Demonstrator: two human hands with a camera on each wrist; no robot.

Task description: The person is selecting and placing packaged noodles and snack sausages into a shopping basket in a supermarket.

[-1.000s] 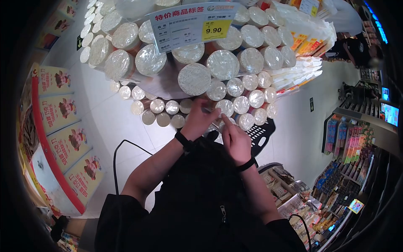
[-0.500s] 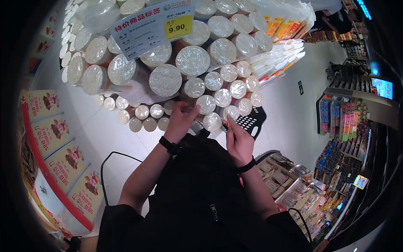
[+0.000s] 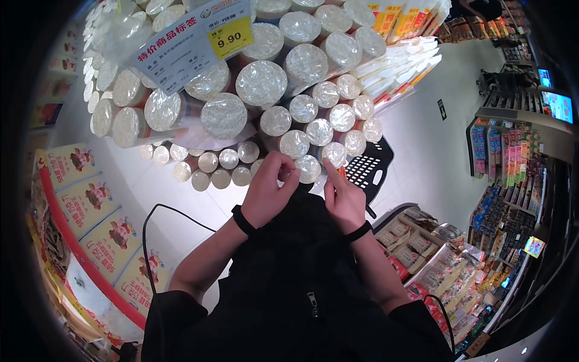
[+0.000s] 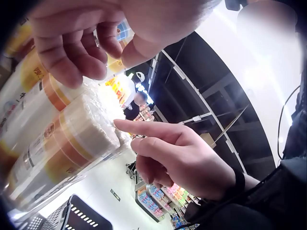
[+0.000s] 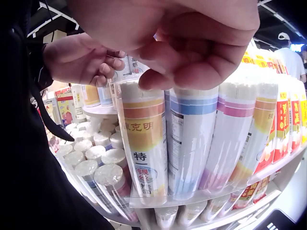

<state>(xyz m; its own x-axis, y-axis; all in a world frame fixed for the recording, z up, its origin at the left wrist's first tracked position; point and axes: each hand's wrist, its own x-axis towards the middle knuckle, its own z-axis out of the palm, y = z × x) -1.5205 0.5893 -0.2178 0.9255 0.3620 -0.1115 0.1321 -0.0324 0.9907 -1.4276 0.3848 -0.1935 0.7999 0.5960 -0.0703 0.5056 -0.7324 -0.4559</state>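
Tall round packs wrapped in clear film fill a tiered display; their white tops (image 3: 309, 168) face me. My left hand (image 3: 283, 176) hovers with curled fingers just left of a lower-tier pack top and holds nothing that I can see; from the left wrist view its fingers (image 4: 72, 48) hang above an orange-banded pack (image 4: 72, 139). My right hand (image 3: 333, 176) stretches its index finger (image 4: 139, 128) to the rim of that pack, its other fingers folded. The right wrist view shows orange (image 5: 144, 143), blue (image 5: 192, 139) and purple packs upright on a clear shelf.
A price sign reading 9.90 (image 3: 193, 45) stands over the upper tier. A black plastic basket (image 3: 369, 168) lies on the white floor behind the display. Snack shelves (image 3: 446, 259) run at the right, and yellow cartons (image 3: 96, 241) line a red stand at the left.
Both hands have drawn down and back from the pack tops. The left hand's fingers have curled in; the right index finger still points at the pack. My head view has tilted.
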